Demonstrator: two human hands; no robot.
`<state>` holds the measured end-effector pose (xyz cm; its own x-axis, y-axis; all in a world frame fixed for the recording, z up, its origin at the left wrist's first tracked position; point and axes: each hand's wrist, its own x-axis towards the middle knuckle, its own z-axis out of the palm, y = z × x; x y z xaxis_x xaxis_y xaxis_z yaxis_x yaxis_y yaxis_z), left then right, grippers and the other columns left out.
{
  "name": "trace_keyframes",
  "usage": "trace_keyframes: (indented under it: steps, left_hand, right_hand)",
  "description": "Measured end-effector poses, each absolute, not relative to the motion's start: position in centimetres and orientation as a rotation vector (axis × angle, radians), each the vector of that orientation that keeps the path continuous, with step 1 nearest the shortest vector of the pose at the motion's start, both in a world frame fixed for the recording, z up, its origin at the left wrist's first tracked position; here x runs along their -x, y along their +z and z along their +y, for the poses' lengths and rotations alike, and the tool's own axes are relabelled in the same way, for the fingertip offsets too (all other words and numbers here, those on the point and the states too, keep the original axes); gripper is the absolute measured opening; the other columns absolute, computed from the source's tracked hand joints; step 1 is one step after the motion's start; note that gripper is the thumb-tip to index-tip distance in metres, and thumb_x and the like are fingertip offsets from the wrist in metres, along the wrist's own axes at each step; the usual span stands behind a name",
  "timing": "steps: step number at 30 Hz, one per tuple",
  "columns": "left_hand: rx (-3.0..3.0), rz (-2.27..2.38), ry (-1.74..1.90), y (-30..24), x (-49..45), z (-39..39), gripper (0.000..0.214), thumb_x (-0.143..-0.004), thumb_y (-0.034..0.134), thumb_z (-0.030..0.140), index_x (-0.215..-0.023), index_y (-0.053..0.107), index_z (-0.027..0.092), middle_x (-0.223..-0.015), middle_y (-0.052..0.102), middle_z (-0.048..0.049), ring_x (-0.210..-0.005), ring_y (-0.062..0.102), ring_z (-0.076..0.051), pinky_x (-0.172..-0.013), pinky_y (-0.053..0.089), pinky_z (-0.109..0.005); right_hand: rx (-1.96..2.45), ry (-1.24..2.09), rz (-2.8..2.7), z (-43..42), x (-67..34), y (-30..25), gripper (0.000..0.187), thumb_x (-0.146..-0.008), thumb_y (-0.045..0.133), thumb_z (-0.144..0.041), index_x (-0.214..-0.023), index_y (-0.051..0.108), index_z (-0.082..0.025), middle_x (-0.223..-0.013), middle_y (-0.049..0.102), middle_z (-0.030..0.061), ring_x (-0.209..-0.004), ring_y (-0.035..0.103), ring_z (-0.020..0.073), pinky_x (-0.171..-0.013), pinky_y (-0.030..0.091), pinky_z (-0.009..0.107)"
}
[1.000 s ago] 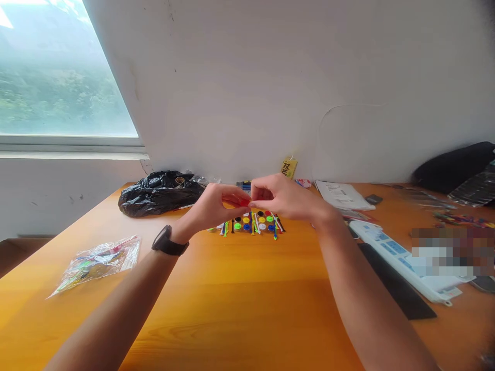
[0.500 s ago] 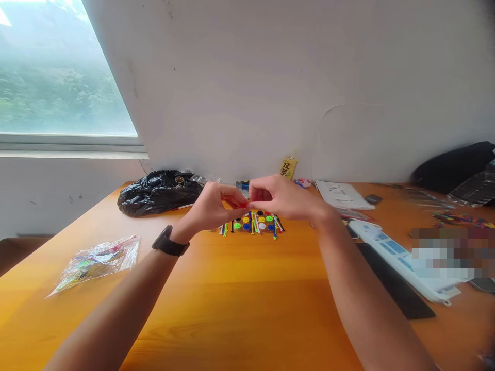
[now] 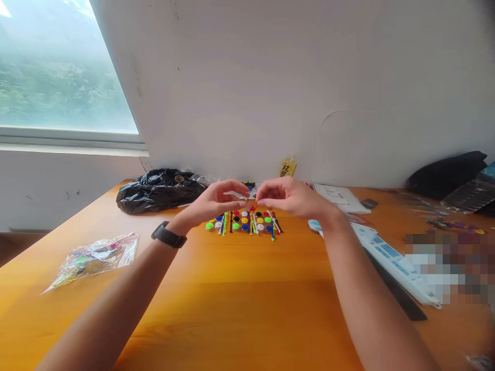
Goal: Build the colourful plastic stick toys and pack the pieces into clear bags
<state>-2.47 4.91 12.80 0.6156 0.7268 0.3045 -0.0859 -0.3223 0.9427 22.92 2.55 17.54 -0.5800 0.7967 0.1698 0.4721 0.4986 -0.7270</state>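
Above the far part of the table, my left hand (image 3: 214, 204) has its thumb and fingers apart, with nothing clearly visible between them. Facing it, my right hand (image 3: 290, 198) is closed in a pinch at a small red piece (image 3: 252, 208), whose exact shape is too small to make out. Below both hands lie rows of coloured round plastic pieces, among them a green one (image 3: 210, 226) and a blue one (image 3: 245, 226). Thin arrow-shaped sticks, such as a black one (image 3: 231, 222), lie between the rows. My hands partly hide the back rows.
A black plastic bag (image 3: 154, 191) lies at the back left, with a clear packet of coloured parts (image 3: 95, 257) nearer. To the right are a white power strip (image 3: 398, 263), a dark flat pad (image 3: 410, 306) and white papers (image 3: 340, 197). A wall rises behind the table.
My hands were together at the red piece and have moved slightly apart. The left fingers have opened, while the right hand keeps its pinch. The camera view has shifted a little.
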Motion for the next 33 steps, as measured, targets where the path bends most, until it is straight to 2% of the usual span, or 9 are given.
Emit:
trace_keyframes:
  steps: [4,9,15,18,20,22,24,25,33]
  left_hand:
    - [-1.779,0.503,0.775,12.5,2.3,5.0,0.043,-0.086,0.082,0.033,-0.124,0.072,0.016,-0.126,0.073,-0.0147,-0.112,0.073,-0.026,-0.093,0.061,-0.035]
    - [-1.775,0.582,0.788,12.4,1.8,4.6,0.034,-0.081,0.085,0.032,-0.109,0.077,0.013,-0.105,0.080,-0.0131,-0.097,0.077,-0.025,-0.087,0.063,-0.034]
    - [-1.565,0.667,0.907,12.1,1.9,5.4,0.029,-0.083,0.083,0.031,-0.104,0.077,0.012,-0.095,0.080,-0.0119,-0.088,0.077,-0.021,-0.084,0.063,-0.032]
    - [-1.357,0.683,0.963,11.8,2.7,6.3,0.025,-0.081,0.085,0.026,-0.099,0.077,0.012,-0.091,0.079,-0.0099,-0.083,0.076,-0.016,-0.086,0.062,-0.028]
    - [-1.276,0.674,0.954,11.7,3.0,6.7,0.023,-0.079,0.085,0.023,-0.097,0.078,0.012,-0.088,0.078,-0.0088,-0.081,0.075,-0.015,-0.085,0.063,-0.026]
    - [-1.245,0.661,0.943,11.7,3.2,6.9,0.021,-0.079,0.086,0.021,-0.097,0.078,0.011,-0.087,0.078,-0.0083,-0.079,0.075,-0.014,-0.083,0.062,-0.023]
    - [-1.235,0.657,0.943,11.7,3.3,6.8,0.020,-0.079,0.086,0.020,-0.096,0.078,0.011,-0.087,0.078,-0.0081,-0.079,0.075,-0.013,-0.081,0.062,-0.021]
    - [-1.236,0.656,0.944,11.7,3.3,6.8,0.020,-0.079,0.086,0.020,-0.096,0.078,0.011,-0.087,0.078,-0.0080,-0.080,0.075,-0.013,-0.082,0.062,-0.021]
    - [-1.272,0.667,0.946,11.4,3.4,7.0,0.023,-0.081,0.086,0.023,-0.100,0.078,0.012,-0.095,0.080,-0.0095,-0.085,0.076,-0.014,-0.088,0.061,-0.024]
  right_hand:
    - [1.012,0.938,-2.250,2.7,-23.0,17.5,0.023,-0.089,0.069,-0.041,-0.098,0.072,-0.020,-0.091,0.073,0.0047,-0.082,0.064,0.0186,-0.071,0.047,0.030]
    - [0.968,0.941,-2.269,3.0,-22.8,17.0,0.023,-0.092,0.066,-0.041,-0.100,0.072,-0.020,-0.090,0.072,0.0049,-0.083,0.064,0.0190,-0.072,0.048,0.031]
    - [1.032,0.537,-2.107,2.4,-21.5,17.2,0.052,-0.101,0.054,-0.049,-0.148,0.049,-0.027,-0.079,0.060,-0.0006,-0.069,0.052,0.0166,-0.065,0.041,0.030]
    - [1.032,0.455,-2.122,1.8,-21.0,17.6,0.055,-0.104,0.046,-0.054,-0.154,0.044,-0.032,-0.078,0.060,-0.0014,-0.065,0.048,0.0166,-0.065,0.040,0.031]
    - [1.062,0.476,-2.161,1.9,-21.0,17.4,0.049,-0.104,0.042,-0.059,-0.141,0.059,-0.031,-0.075,0.060,-0.0010,-0.064,0.049,0.0169,-0.066,0.040,0.031]
    - [1.165,0.506,-2.202,2.4,-21.2,16.9,0.057,-0.104,0.036,-0.067,-0.103,0.075,-0.025,-0.065,0.057,-0.0001,-0.059,0.048,0.0165,-0.064,0.039,0.032]
    - [1.266,0.543,-2.201,3.1,-21.4,16.3,0.074,-0.102,0.029,-0.073,-0.066,0.066,-0.021,-0.054,0.048,0.0003,-0.053,0.044,0.0152,-0.061,0.037,0.032]
    - [1.281,0.555,-2.180,3.4,-21.6,16.1,0.077,-0.101,0.026,-0.075,-0.058,0.058,-0.020,-0.052,0.045,0.0005,-0.052,0.044,0.0147,-0.060,0.036,0.032]
    - [1.142,0.568,-2.084,4.0,-21.9,16.0,0.070,-0.100,0.031,-0.076,-0.072,0.064,-0.021,-0.063,0.049,0.0007,-0.061,0.047,0.0157,-0.063,0.036,0.030]
